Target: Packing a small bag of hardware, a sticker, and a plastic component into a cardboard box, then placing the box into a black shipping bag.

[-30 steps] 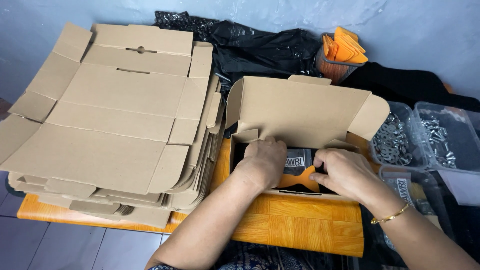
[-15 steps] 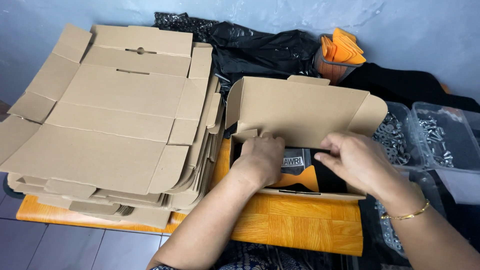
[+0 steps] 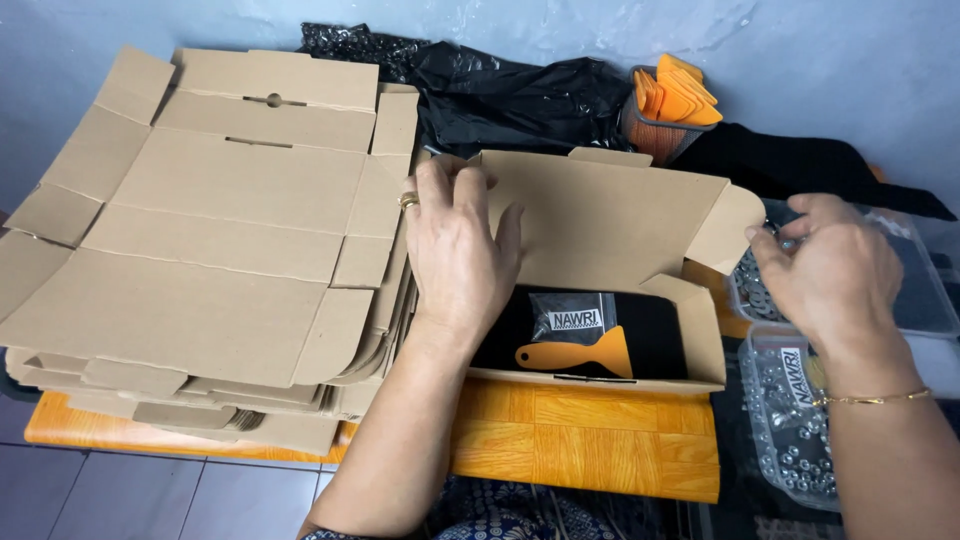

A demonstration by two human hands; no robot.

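Item: open brown corrugated cardboard mailer box, beside the flat-box stack. Our left hand, fingers spread, steadies its wall; right hand pinches small metal hardware. We judge it light, creasable; grip walls.

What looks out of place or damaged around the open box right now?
Nothing stands out. The open cardboard box looks intact, with the orange scraper lying flat inside. The left hand rests on its lid; the right hand is over the clear tray.
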